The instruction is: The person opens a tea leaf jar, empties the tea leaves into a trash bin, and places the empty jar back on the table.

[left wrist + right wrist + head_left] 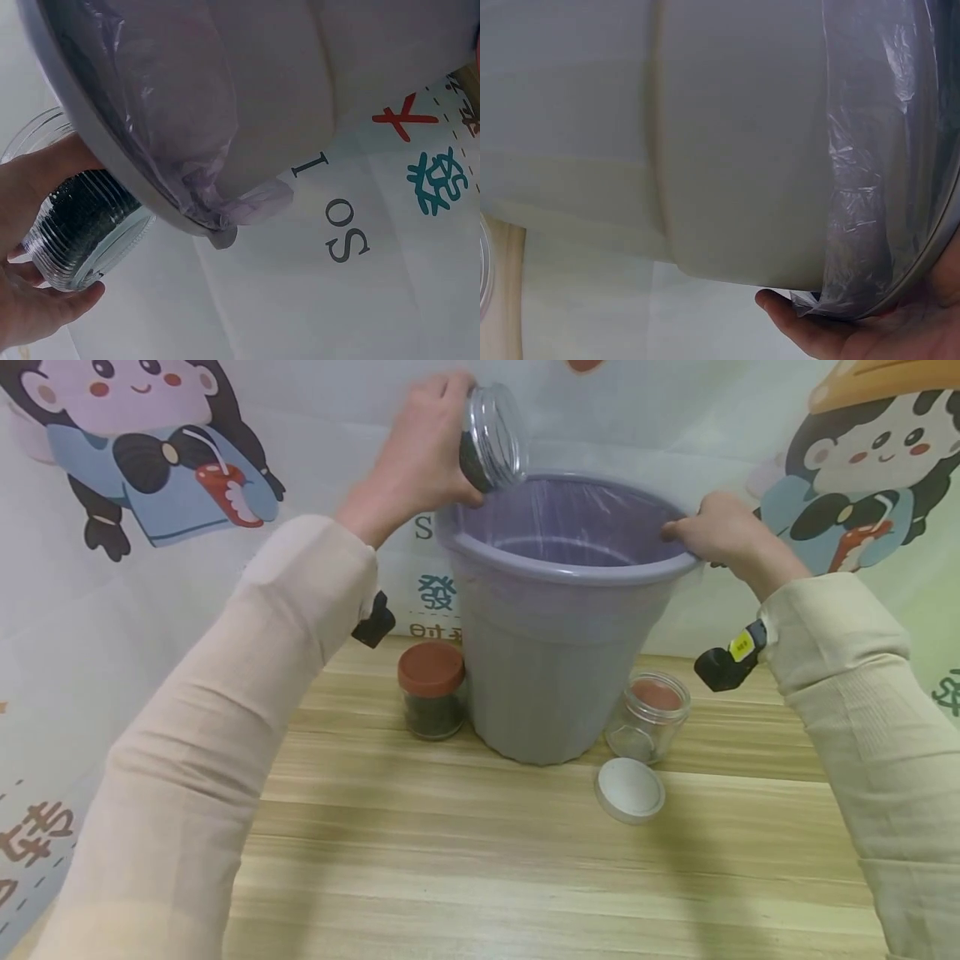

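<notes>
On the tabletop [450, 868] stands a lined bin [555, 660]. The right hand [723, 535] grips its rim [570, 575] at 3 o'clock; the left hand [427, 447] clasps a tilted glass jar [497, 437] with dark contents [471, 467] at the rim's 11 o'clock. To pour cleanly, the jar's mouth should probably reach further inside the rim, tipping slowly, bin held steady. A red-lidded jar [433, 710] sits at the bin's 8 o'clock, an open jar [633, 739] at 4, a white lid [630, 789] at 5.
</notes>
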### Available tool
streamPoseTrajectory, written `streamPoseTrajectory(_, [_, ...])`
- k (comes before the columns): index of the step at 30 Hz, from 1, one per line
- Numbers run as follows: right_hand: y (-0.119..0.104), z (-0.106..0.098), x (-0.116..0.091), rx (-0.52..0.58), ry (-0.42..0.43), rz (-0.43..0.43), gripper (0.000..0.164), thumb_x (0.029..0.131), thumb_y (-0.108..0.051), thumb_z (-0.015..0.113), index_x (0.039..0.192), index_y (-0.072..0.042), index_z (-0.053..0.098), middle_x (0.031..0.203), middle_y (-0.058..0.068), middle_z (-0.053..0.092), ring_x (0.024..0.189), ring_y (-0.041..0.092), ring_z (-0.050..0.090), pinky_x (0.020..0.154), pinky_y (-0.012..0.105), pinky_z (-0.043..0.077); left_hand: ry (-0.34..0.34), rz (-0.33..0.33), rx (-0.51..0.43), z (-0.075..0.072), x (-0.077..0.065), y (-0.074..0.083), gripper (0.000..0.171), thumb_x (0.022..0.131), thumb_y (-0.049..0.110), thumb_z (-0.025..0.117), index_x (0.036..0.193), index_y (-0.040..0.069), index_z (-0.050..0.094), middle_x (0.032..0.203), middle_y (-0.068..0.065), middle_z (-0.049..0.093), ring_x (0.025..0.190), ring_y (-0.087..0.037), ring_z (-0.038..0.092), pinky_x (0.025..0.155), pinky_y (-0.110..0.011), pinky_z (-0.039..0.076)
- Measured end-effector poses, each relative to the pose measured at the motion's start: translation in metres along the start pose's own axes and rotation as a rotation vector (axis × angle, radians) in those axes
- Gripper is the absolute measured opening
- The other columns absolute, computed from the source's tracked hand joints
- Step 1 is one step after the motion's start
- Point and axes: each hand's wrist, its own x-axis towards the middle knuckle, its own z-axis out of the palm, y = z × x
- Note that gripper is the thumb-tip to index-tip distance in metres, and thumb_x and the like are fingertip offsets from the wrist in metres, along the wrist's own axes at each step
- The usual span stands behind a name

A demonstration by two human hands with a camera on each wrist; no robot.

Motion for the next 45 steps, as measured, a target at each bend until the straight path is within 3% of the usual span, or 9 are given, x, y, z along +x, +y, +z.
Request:
streamPoseTrajectory(8, [-0.002,0.002,-0.003,0.033,0.014,0.015,0.049,0.090,-0.023,0.038,0.119,0.016,0.033,0.098,0.018,0.040,0.084,0.029,0.041,0.064,0.033,0.038,-0.062,0.064,0.143,0.006,0.009,0.009,0.088,0.064,0.012,0.078,0.134,-0.001,0.025,0.133,-0.018,0.034,0.124,-0.031,0.029,0.105,-0.034,0.026])
streamPoseTrajectory(18, [-0.001,0.003,-0.003,0.035,0.021,0.025,0.039,0.088,-0.020,0.041,0.109,0.014,0.039,0.091,0.015,0.039,0.074,0.023,0.041,0.058,0.029,0.037,-0.158,0.194,0.380,0.014,0.020,0.026,0.081,0.064,0.009,0.076,0.128,-0.005,0.028,0.127,-0.022,0.036,0.119,-0.034,0.034,0.101,-0.040,0.031])
streamPoseTrajectory(24, [-0.001,0.003,-0.004,0.025,0.012,0.034,0.043,0.089,-0.021,0.040,0.113,0.015,0.037,0.095,0.017,0.040,0.079,0.027,0.042,0.063,0.031,0.038,-0.166,0.266,0.447,0.016,0.023,0.032,0.075,0.064,-0.003,0.070,0.128,-0.004,0.030,0.124,-0.022,0.039,0.116,-0.033,0.037,0.097,-0.040,0.036])
streamPoseTrajectory(30, [-0.002,0.002,-0.003,0.013,0.013,0.027,0.032,0.089,-0.021,0.040,0.098,0.010,0.040,0.085,0.013,0.038,0.066,0.020,0.040,0.057,0.031,0.037,-0.128,0.357,0.498,0.016,0.024,0.036,0.059,0.067,-0.014,0.058,0.122,-0.005,0.037,0.120,-0.021,0.042,0.111,-0.033,0.039,0.092,-0.041,0.039])
streamPoseTrajectory(34, [-0.002,0.002,-0.003,0.015,0.006,0.027,0.036,0.089,-0.021,0.039,0.103,0.013,0.039,0.088,0.015,0.039,0.071,0.022,0.041,0.060,0.032,0.037,-0.080,0.404,0.540,0.017,0.023,0.038,0.050,0.071,-0.018,0.051,0.118,-0.005,0.040,0.119,-0.021,0.045,0.110,-0.033,0.041,0.089,-0.041,0.040])
streamPoseTrajectory(41, [-0.003,0.001,-0.003,0.006,0.008,0.017,0.028,0.088,-0.020,0.040,0.092,0.008,0.042,0.082,0.013,0.038,0.064,0.020,0.040,0.055,0.030,0.036,0.009,0.481,0.687,0.017,0.026,0.040,0.037,0.079,-0.014,0.048,0.114,-0.003,0.043,0.112,-0.018,0.049,0.102,-0.028,0.044,0.079,-0.036,0.042])
streamPoseTrajectory(45, [-0.003,0.001,-0.002,0.003,0.007,0.016,0.027,0.088,-0.020,0.040,0.091,0.007,0.042,0.081,0.013,0.038,0.062,0.019,0.039,0.054,0.030,0.036,-0.002,0.491,0.750,0.017,0.028,0.042,0.035,0.084,-0.013,0.045,0.118,-0.002,0.041,0.116,-0.018,0.048,0.106,-0.028,0.043,0.083,-0.035,0.040])
